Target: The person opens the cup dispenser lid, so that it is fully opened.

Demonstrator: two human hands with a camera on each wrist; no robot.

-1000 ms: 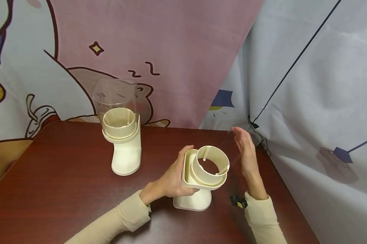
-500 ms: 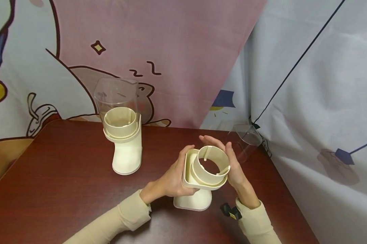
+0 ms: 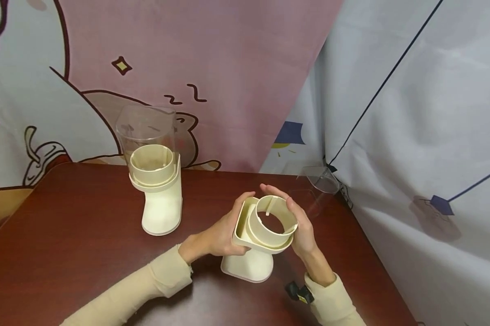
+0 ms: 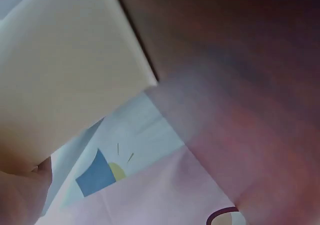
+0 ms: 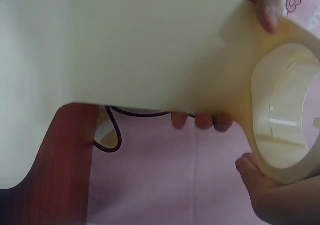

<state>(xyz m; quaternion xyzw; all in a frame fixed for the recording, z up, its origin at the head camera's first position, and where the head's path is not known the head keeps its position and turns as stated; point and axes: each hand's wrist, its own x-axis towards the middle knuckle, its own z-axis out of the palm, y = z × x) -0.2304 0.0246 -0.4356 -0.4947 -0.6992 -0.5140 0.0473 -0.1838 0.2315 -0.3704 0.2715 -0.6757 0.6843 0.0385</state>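
Observation:
In the head view my left hand (image 3: pixel 220 233) grips a cream plastic stand (image 3: pixel 249 265) by the side of its upper tray. This stand carries a round open collar (image 3: pixel 271 231) and leans slightly; whether its foot touches the table is hard to tell. My right hand (image 3: pixel 304 233) lies along the collar's right and far sides, fingers fairly straight. The right wrist view shows the stand's underside (image 5: pixel 150 50), the hole (image 5: pixel 285 105) through the collar and the left hand's fingertips (image 5: pixel 204 121) curled over its edge. Only a blurred cream surface (image 4: pixel 65 65) fills much of the left wrist view.
A second cream stand (image 3: pixel 161 210) stands upright at the left, a clear container (image 3: pixel 147 122) on top. Another clear container (image 3: pixel 324 181) lies at the back right corner of the brown table (image 3: pixel 86 253). Printed fabric (image 3: pixel 228 68) hangs behind and along the right.
My right hand has come from beside the clear container at the back right, moving left onto the collar. The left hand keeps its grip; the whole head view shifts slightly left.

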